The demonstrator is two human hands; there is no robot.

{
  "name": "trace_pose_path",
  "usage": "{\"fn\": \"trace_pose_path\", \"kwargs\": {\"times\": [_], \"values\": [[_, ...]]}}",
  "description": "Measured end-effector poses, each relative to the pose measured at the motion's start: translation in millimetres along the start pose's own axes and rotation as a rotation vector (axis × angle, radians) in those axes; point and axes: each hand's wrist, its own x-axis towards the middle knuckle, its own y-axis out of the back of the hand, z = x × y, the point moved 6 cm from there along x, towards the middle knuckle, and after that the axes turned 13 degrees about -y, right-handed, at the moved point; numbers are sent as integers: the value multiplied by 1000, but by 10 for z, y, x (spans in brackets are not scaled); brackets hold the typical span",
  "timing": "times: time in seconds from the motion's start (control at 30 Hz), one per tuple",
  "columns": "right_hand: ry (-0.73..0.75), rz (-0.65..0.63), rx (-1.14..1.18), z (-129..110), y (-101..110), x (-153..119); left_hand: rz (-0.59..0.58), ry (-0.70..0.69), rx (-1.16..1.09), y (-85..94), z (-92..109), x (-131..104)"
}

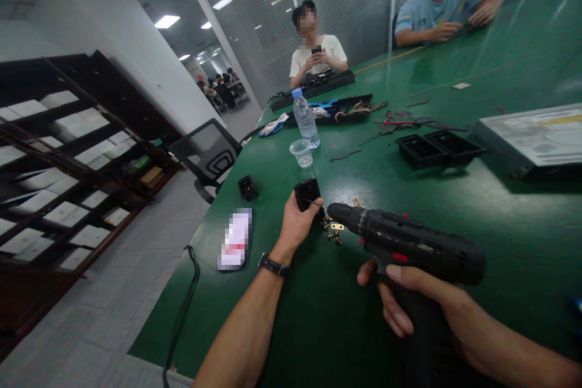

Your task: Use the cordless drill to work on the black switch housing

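My left hand (297,216) is closed around a small black plastic box (308,193), its thumb across the near side. In my right hand (422,291) is a black cordless drill (409,241), gripped by the handle, its chuck pointing left toward the box. The drill's tip is close to the box; whether a bit touches it I cannot tell. Below the chuck lie several small brass-coloured metal pieces (337,227), partly hidden by the drill. A similar black box (248,188) sits farther left, with a phone (235,239) lying nearer to me.
A water bottle (306,118) and a clear plastic cup (302,153) stand beyond my left hand. Black trays (439,149) and a grey metal case (536,139) are at the right. A black strap (184,309) hangs over the table's left edge. Two people sit across the green table (318,327).
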Motion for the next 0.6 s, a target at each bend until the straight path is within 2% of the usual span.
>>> {"fn": "trace_pose_path", "kwargs": {"times": [0.37,0.6], "values": [[29,-29,-149,-51,-77,-90,3,-29,36,-22,37,10],[8,78,-156,-10,5,-87,-12,-20,32,-20,19,17]]}}
